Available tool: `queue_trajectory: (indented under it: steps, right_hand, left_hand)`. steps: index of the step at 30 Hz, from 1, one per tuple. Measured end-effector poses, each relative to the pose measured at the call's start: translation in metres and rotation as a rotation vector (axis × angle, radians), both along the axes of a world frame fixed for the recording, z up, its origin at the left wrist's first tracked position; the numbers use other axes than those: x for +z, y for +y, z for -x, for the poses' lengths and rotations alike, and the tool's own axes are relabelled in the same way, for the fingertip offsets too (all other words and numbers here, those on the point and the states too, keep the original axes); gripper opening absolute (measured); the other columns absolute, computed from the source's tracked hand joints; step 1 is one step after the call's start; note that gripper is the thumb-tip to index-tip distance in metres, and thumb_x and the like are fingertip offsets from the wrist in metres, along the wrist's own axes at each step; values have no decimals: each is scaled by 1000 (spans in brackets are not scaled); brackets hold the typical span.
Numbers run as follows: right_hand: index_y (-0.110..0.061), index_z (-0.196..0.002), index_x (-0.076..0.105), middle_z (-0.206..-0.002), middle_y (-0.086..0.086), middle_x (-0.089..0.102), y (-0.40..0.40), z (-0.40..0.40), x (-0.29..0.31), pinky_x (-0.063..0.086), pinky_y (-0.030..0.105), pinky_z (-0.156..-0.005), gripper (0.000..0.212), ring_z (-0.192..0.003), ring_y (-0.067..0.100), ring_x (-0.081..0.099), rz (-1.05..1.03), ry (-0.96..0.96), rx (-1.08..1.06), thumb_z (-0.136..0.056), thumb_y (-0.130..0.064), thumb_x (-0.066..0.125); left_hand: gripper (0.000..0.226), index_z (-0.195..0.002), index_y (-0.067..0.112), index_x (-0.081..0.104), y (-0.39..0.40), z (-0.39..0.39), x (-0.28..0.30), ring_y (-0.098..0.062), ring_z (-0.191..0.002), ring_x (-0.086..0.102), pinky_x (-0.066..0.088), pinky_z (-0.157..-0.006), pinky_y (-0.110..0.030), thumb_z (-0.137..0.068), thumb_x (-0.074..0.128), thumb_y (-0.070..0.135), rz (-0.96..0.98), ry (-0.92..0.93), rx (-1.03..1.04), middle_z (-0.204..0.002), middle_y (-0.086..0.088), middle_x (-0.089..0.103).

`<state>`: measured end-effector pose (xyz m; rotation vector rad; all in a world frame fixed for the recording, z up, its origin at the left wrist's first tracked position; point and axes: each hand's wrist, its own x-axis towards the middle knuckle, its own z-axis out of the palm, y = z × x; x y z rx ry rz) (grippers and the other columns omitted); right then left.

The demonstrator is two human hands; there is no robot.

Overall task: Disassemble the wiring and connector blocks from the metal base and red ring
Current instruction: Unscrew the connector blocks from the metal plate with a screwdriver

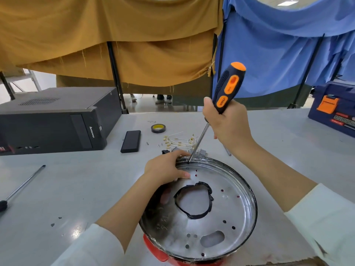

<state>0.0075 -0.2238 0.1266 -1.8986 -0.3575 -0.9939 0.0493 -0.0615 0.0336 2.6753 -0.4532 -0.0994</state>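
Observation:
A round metal base [226,206] lies on the table with a red ring [153,250] showing under its near edge. Black tape rims its centre hole. My left hand [165,169] grips the base's far-left rim. My right hand [228,125] holds an orange-and-black screwdriver [228,87] upright; its tip touches the far rim beside grey connector blocks [199,151]. Loose white wires [180,142] with brass terminals lie on the table behind the base.
A black computer case [53,120] lies at the left. A dark phone-like slab [131,141], a roll of tape [158,128] and small screws lie behind the base. Another screwdriver [23,186] rests at far left. A blue toolbox [334,106] stands at right.

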Motion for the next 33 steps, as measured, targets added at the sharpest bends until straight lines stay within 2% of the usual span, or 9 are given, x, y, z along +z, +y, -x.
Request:
queue_trajectory:
  steps: [5, 11, 13, 17, 23, 24, 28, 31, 33]
  right_hand:
    - [-21, -51, 42, -41, -7, 45, 3, -4, -13, 35, 14, -42, 40, -42, 13, 49, 32, 40, 20, -86, -38, 52]
    - [-28, -49, 39, -41, -14, 47, 4, -9, -20, 35, 14, -42, 41, -42, 10, 49, 20, 38, 29, -87, -37, 53]
    - [-29, -49, 39, -40, -15, 47, 4, -10, -23, 35, 13, -44, 42, -42, 8, 49, 22, 37, 31, -88, -36, 54]
    - [-28, -49, 40, -40, -14, 46, 3, -13, -24, 34, 14, -43, 42, -42, 9, 48, 18, 54, 35, -88, -36, 54]
    - [-28, -49, 38, -40, -14, 46, 5, -14, -23, 36, 14, -43, 43, -42, 7, 46, 10, 65, 5, -89, -32, 56]
    - [-28, -49, 37, -41, -15, 45, 7, -15, -22, 35, 12, -44, 44, -43, 6, 45, 9, 73, -5, -89, -32, 57]
    - [-30, -51, 35, -45, -18, 47, 20, -19, -15, 30, 13, -44, 43, -48, 3, 45, 60, 95, -103, -89, -36, 56]
    - [-29, -52, 38, -44, -12, 46, 27, -26, -10, 28, 24, -45, 41, -47, 7, 44, 83, 150, -216, -88, -44, 52]
    - [-26, -54, 41, -47, -9, 46, 29, -32, -8, 28, 24, -47, 39, -50, 8, 45, 106, 171, -300, -87, -45, 50]
  left_hand:
    - [60, -121, 57, 40, 0, 1, 1, 12, -60, 47, 30, -57, -17, -69, 70, 57, 10, -10, 3, -84, 22, 62]
    - [60, -120, 57, 41, 0, 1, 1, 15, -49, 43, 29, -55, -17, -68, 71, 58, 21, -18, 7, -69, 30, 48]
    - [61, -120, 57, 41, 0, 0, 1, 16, -48, 44, 29, -56, -16, -67, 71, 58, 31, -17, 4, -76, 31, 51]
    - [62, -121, 56, 42, 1, 0, 0, 15, -57, 44, 29, -57, -15, -67, 71, 57, 39, -18, -2, -103, 23, 60]
    - [61, -120, 57, 42, -1, 1, 1, 14, -50, 50, 29, -57, -18, -67, 72, 57, 43, 4, 17, -97, 24, 60]
    - [62, -121, 57, 41, -1, 2, 2, 12, -55, 52, 30, -59, -19, -67, 72, 57, 40, 2, 19, -103, 23, 61]
    - [69, -128, 53, 38, -1, 2, 0, -9, -100, 57, 33, -72, -25, -68, 71, 58, 9, -27, 36, -125, 18, 56]
    - [71, -131, 52, 37, -2, 3, 0, -12, -111, 55, 33, -74, -25, -69, 70, 58, -4, -41, 39, -128, 17, 55]
    - [70, -131, 53, 37, -2, 4, 0, -12, -110, 55, 32, -72, -24, -69, 70, 58, -3, -50, 38, -127, 17, 55]
